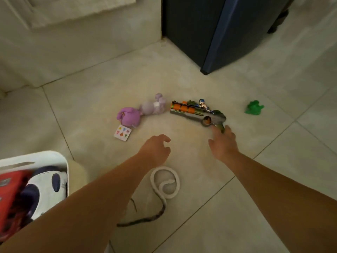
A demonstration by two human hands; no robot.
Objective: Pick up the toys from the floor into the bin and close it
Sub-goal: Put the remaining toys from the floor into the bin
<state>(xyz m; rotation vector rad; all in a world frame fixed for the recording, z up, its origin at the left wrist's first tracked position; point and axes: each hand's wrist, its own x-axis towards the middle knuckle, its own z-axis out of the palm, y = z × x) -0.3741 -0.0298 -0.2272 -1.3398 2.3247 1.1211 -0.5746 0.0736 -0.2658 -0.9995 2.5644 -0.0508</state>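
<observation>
On open floor point(182, 79), right hand point(223, 143) at toy gun point(193, 111).

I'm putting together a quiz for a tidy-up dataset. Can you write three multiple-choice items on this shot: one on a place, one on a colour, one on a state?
1. Where in the view is the white bin? A top right; B centre; C lower left.
2. What colour is the small toy lying right of the toy blaster? A red; B green; C yellow.
3. The right hand is: A open, fingers stretched toward the blaster's handle; B clenched in a fist; C inside the bin.

Key: 1 C, its rim shows at the lower left edge. 2 B, it is plainly bright green. 3 A, straight fingers reach to the handle, gripping nothing.
</observation>
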